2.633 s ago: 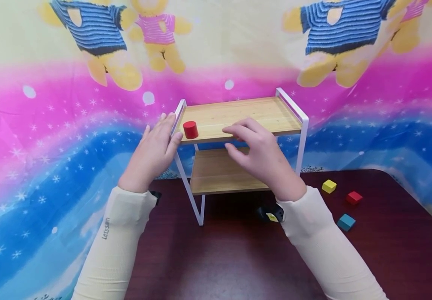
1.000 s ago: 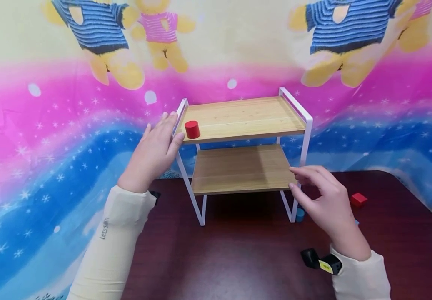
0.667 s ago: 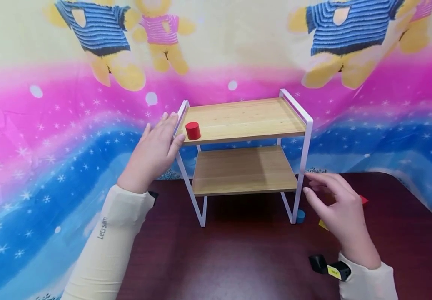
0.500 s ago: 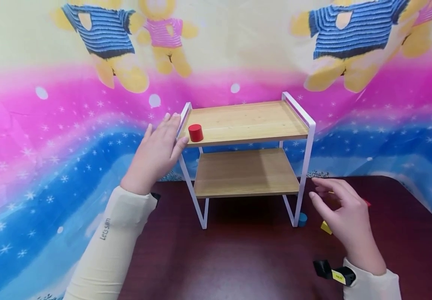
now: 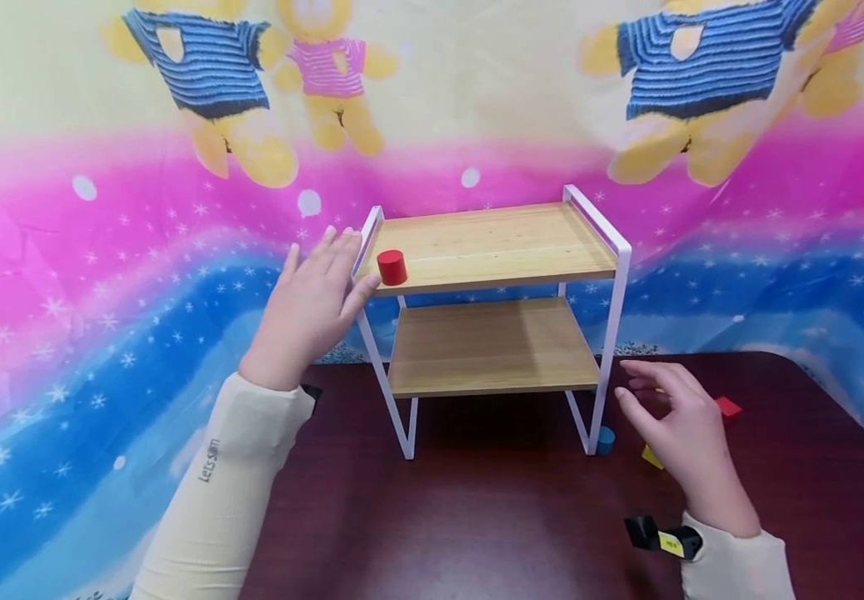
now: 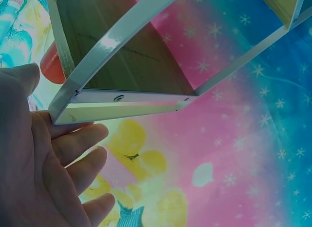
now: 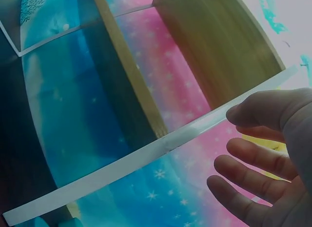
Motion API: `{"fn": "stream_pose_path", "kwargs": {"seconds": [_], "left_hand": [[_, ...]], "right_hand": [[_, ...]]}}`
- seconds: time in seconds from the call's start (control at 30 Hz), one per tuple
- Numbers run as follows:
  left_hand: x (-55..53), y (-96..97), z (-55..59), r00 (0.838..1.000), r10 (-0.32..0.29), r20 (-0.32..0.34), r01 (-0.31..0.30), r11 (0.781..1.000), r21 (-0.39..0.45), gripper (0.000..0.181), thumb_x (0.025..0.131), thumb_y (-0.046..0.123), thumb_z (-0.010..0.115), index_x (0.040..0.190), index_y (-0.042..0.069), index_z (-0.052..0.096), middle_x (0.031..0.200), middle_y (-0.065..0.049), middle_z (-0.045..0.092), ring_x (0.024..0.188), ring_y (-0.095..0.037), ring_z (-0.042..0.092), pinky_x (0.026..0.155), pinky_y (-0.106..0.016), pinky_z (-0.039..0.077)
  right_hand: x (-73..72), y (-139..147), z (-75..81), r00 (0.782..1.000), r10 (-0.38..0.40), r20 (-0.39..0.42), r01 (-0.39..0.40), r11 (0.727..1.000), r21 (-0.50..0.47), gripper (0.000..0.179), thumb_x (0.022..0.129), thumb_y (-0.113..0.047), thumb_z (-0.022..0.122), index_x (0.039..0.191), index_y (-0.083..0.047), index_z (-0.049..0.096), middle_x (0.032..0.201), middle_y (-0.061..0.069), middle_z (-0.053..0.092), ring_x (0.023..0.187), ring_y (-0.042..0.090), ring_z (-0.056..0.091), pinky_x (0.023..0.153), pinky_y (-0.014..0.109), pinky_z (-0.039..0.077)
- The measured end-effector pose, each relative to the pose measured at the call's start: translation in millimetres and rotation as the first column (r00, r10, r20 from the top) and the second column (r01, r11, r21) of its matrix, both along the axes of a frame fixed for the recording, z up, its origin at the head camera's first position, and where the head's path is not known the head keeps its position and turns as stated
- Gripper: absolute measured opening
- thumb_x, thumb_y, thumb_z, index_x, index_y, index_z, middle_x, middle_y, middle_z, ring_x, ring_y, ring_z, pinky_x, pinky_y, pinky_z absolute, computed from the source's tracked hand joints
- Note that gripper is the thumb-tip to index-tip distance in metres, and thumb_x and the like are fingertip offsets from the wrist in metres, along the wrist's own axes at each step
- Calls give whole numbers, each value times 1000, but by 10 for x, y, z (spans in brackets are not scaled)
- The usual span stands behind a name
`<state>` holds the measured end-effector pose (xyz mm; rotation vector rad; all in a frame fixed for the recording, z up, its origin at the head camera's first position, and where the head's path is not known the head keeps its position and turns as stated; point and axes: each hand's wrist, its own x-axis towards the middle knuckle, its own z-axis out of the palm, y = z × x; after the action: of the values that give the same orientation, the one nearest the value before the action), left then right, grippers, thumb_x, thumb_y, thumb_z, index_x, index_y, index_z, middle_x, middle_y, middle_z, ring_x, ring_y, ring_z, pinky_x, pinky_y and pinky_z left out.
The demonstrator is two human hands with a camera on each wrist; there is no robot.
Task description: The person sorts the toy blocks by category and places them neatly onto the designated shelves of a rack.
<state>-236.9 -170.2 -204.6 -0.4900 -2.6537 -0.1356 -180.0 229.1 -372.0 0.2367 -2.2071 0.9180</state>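
A two-tier wooden shelf (image 5: 506, 246) with a white metal frame stands on the dark table. On its top board, near the left front corner, a red cylinder (image 5: 392, 267) sits upright. My left hand (image 5: 307, 304) lies flat against the frame's left side, thumb near the cylinder. In the left wrist view the cylinder (image 6: 51, 66) shows past the thumb, and the frame's corner meets the fingers. My right hand (image 5: 690, 433) hovers right of the shelf's front right leg, fingers loosely bent and holding nothing. The right wrist view shows these fingers (image 7: 239, 163) spread beside the white frame.
A blue cylinder (image 5: 606, 440) stands by the right leg's foot. A yellow block (image 5: 652, 456) is partly hidden by my right hand, and a red block (image 5: 728, 407) lies beyond it. A patterned cloth (image 5: 469, 108) hangs behind the table.
My right hand has moved from in front of the top board down and right, past the right leg. The left hand stays at the frame, and the red cylinder keeps its place.
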Motion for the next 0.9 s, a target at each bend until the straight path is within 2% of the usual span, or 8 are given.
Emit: {"fn": "stream_pose_path", "kwargs": {"seconds": [0.1,0.3,0.6,0.67,0.77,0.83,0.87,0.9], "left_hand": [[0,15,-1,1000,-2,2,2,1000,2,73,104,51,47,161,10,27,165,-12,30,155,-29,19,124,-57,4],[-6,19,-8,1000,1,-3,-1,1000,11,73,103,49,51,160,8,31,162,-14,36,152,-30,26,124,-57,7],[-14,19,-17,999,-1,35,0,999,33,76,101,47,55,159,6,30,162,-16,35,152,-33,26,125,-52,11],[-20,25,-17,999,-2,40,1,999,32,76,101,47,56,159,6,30,162,-16,34,152,-33,26,125,-52,11],[-14,32,-13,999,-3,49,1,999,35,75,102,47,55,159,6,30,162,-17,34,152,-33,25,125,-53,11],[-14,35,-14,999,-2,49,0,999,39,74,102,47,54,159,6,30,162,-17,34,152,-33,25,125,-53,11],[-15,36,-15,999,-3,46,1,999,43,74,102,47,54,159,6,30,162,-17,34,152,-33,25,124,-53,12],[-18,38,-17,999,-3,43,1,999,47,74,102,47,54,159,6,30,162,-17,34,152,-33,25,124,-53,12]], "right_hand": [[-16,13,-32,1000,3,16,-3,1000,8,40,84,1,80,123,-1,69,112,16,65,92,-5,53,83,-5,34],[-63,3,-89,998,23,66,-25,999,31,39,84,1,79,122,2,68,113,19,64,94,30,63,81,-6,31],[-108,25,-178,990,1,139,-10,998,64,39,86,-3,78,123,1,67,111,20,64,95,35,65,78,-4,31],[-119,36,-197,987,-12,160,-1,997,77,39,87,-4,78,124,1,66,112,21,64,95,35,65,79,4,43],[-138,46,-221,981,-12,193,-4,997,81,40,87,-5,78,125,3,65,112,23,63,96,37,64,81,32,60],[-155,49,-236,977,-6,215,-12,997,79,41,88,-5,77,126,3,64,113,24,62,97,39,64,81,53,60],[-165,52,-243,974,0,226,-17,997,75,42,88,-5,77,126,4,63,114,25,61,98,40,64,81,60,57],[-176,57,-252,971,2,240,-21,997,77,42,89,-5,77,127,4,63,114,25,61,98,41,63,81,61,57]]}}
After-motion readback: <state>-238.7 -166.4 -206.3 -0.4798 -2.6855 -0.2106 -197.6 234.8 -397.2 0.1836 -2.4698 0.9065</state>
